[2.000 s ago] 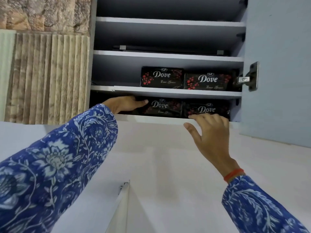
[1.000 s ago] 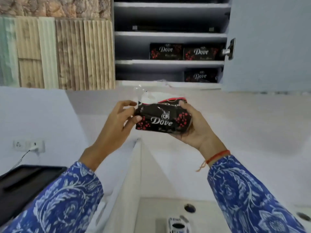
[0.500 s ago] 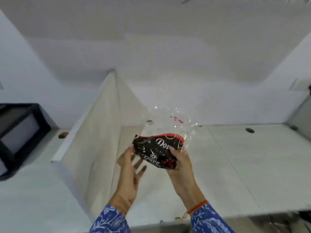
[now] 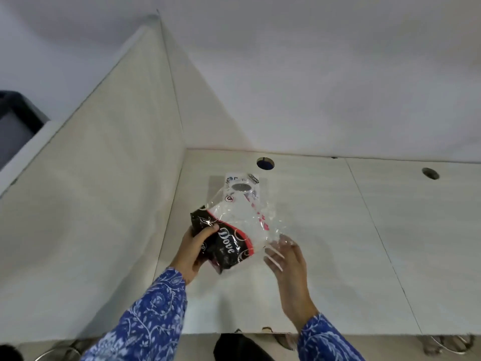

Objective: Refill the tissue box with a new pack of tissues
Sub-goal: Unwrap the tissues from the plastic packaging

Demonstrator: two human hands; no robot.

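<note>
A new tissue pack [image 4: 229, 238], black and red with white "Dove" lettering and a clear plastic end, hangs tilted above the desk. My left hand [image 4: 194, 250] grips its dark lower end. My right hand [image 4: 285, 256] is beside the pack's clear plastic edge, fingers spread, fingertips at or touching the wrap. Behind the pack a white tissue box [image 4: 240, 185] with a grey oval slot lies flat on the desk, partly hidden by the plastic.
The pale desk [image 4: 351, 243] has two round cable holes [image 4: 265, 163] near the back wall. A tall cream partition [image 4: 109, 165] walls off the left side. A dark object [image 4: 15, 121] sits beyond it at far left. The desk's front edge runs below my wrists.
The pack came down from the cupboard shelf to above the desk. It passed from my right hand into my left; my right hand let go and now hovers at the plastic edge.
</note>
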